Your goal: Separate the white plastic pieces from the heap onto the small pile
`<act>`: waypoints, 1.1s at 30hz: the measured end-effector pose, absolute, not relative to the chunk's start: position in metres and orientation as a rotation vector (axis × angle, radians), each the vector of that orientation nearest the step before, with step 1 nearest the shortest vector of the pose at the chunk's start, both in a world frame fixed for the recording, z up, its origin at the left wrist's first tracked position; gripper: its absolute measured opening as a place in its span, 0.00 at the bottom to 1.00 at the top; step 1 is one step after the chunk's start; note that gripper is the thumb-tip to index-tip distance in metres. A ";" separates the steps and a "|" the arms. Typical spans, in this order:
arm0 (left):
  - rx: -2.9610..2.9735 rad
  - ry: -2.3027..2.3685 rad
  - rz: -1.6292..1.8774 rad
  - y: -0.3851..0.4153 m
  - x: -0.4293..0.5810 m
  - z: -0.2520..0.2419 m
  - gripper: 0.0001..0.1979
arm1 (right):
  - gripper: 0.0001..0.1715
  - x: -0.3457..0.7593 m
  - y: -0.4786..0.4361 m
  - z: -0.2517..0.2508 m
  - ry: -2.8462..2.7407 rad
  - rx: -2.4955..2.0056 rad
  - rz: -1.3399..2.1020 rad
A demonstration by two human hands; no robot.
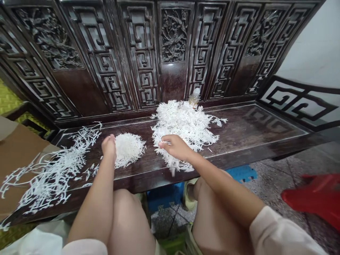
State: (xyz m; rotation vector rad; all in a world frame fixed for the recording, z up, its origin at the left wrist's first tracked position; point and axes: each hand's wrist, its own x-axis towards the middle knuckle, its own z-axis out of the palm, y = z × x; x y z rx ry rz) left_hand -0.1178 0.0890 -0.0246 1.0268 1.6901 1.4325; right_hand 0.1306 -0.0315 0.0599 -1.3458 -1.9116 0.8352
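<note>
My left hand [109,146] rests with its fingers curled down at the left edge of a small mound of fine white bits [129,147] on the dark wooden bench seat [249,131]. My right hand [174,146] is closed in a pinch on white plastic strands at the near edge of a big tangled pile of white branching pieces [186,124]. What the left fingers hold, if anything, is hidden.
Spent white branching frames [53,170] lie scattered over the bench's left end and a brown cardboard sheet [16,156]. A small clear bottle [195,96] stands behind the big pile by the carved backrest. A red plastic stool [316,198] sits on the floor at right; blue items lie under the bench.
</note>
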 end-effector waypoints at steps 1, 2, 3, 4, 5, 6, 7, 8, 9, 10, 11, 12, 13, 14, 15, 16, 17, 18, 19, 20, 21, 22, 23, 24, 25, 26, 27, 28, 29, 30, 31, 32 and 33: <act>1.105 1.752 1.330 0.090 -0.124 -0.034 0.08 | 0.15 0.132 -0.025 0.053 -1.981 -1.389 0.916; 1.210 1.793 1.210 0.090 -0.125 -0.043 0.08 | 0.14 0.134 -0.018 0.045 -1.991 -1.448 0.957; 1.289 1.849 1.107 0.089 -0.122 -0.049 0.09 | 0.15 0.135 -0.011 0.037 -1.972 -1.504 0.980; 1.373 1.906 0.997 0.089 -0.117 -0.054 0.09 | 0.16 0.136 -0.006 0.031 -1.954 -1.542 1.013; 1.445 1.968 0.892 0.088 -0.110 -0.057 0.10 | 0.17 0.136 -0.002 0.026 -1.944 -1.561 1.043; 1.504 2.037 0.793 0.087 -0.104 -0.058 0.10 | 0.17 0.137 0.001 0.022 -1.945 -1.564 1.074; 1.558 2.100 0.699 0.086 -0.099 -0.057 0.10 | 0.16 0.136 0.002 0.020 -1.959 -1.555 1.102; 1.609 2.159 0.622 0.085 -0.095 -0.056 0.12 | 0.15 0.136 0.003 0.019 -1.978 -1.540 1.123; 1.656 2.225 0.574 0.083 -0.092 -0.054 0.15 | 0.14 0.136 0.003 0.019 -1.991 -1.530 1.132; 1.694 2.311 0.570 0.081 -0.091 -0.052 0.18 | 0.13 0.135 0.003 0.019 -1.991 -1.533 1.127; 1.727 2.408 0.604 0.079 -0.090 -0.050 0.19 | 0.13 0.134 0.003 0.019 -1.981 -1.550 1.113; 1.754 2.503 0.664 0.076 -0.090 -0.047 0.20 | 0.13 0.134 0.004 0.018 -1.964 -1.573 1.095; 1.775 2.578 0.732 0.075 -0.088 -0.044 0.19 | 0.13 0.133 0.006 0.018 -1.942 -1.602 1.072; 1.797 2.610 0.787 0.073 -0.086 -0.042 0.18 | 0.14 0.132 0.009 0.017 -1.919 -1.635 1.048; 1.829 2.574 0.809 0.072 -0.083 -0.039 0.16 | 0.15 0.132 0.012 0.016 -1.899 -1.667 1.025; 1.871 2.457 0.798 0.071 -0.077 -0.036 0.14 | 0.15 0.132 0.015 0.014 -1.884 -1.691 1.007; 1.908 2.270 0.765 0.071 -0.070 -0.033 0.14 | 0.15 0.132 0.018 0.012 -1.880 -1.701 0.996; 1.918 2.041 0.726 0.070 -0.061 -0.031 0.14 | 0.14 0.132 0.020 0.011 -1.884 -1.702 0.989; 1.899 1.795 0.690 0.069 -0.051 -0.029 0.16 | 0.13 0.133 0.022 0.010 -1.899 -1.693 0.987; 1.857 1.568 0.665 0.068 -0.040 -0.027 0.19 | 0.12 0.134 0.024 0.008 -1.922 -1.674 0.990; 1.810 1.382 0.650 0.065 -0.030 -0.026 0.21 | 0.12 0.136 0.025 0.008 -1.948 -1.651 0.991; 1.779 1.244 0.639 0.063 -0.021 -0.026 0.23 | 0.12 0.138 0.025 0.007 -1.972 -1.635 0.989; 1.769 1.154 0.635 0.060 -0.013 -0.025 0.23 | 0.12 0.140 0.025 0.008 -1.989 -1.630 0.984; 1.779 1.102 0.636 0.056 -0.007 -0.024 0.23 | 0.13 0.141 0.025 0.009 -1.998 -1.632 0.974; 1.799 1.079 0.643 0.053 -0.002 -0.023 0.22 | 0.13 0.143 0.024 0.010 -2.002 -1.635 0.963; 1.818 1.075 0.656 0.051 0.000 -0.022 0.22 | 0.14 0.144 0.023 0.011 -2.000 -1.643 0.951; 1.830 1.081 0.674 0.049 0.001 -0.021 0.21 | 0.14 0.144 0.023 0.013 -1.993 -1.651 0.939; 1.839 1.092 0.697 0.047 0.001 -0.020 0.20 | 0.14 0.144 0.022 0.015 -1.983 -1.660 0.929; 1.847 1.100 0.722 0.047 0.001 -0.018 0.19 | 0.14 0.144 0.021 0.017 -1.971 -1.672 0.918; 1.852 1.107 0.750 0.046 0.000 -0.017 0.18 | 0.14 0.144 0.021 0.018 -1.960 -1.692 0.906; 1.847 1.117 0.785 0.046 -0.001 -0.016 0.17 | 0.14 0.143 0.020 0.020 -1.951 -1.717 0.890; 1.826 1.132 0.826 0.046 -0.001 -0.015 0.17 | 0.14 0.142 0.020 0.021 -1.946 -1.735 0.871; 1.787 1.147 0.865 0.046 -0.001 -0.014 0.16 | 0.15 0.142 0.020 0.022 -1.943 -1.743 0.849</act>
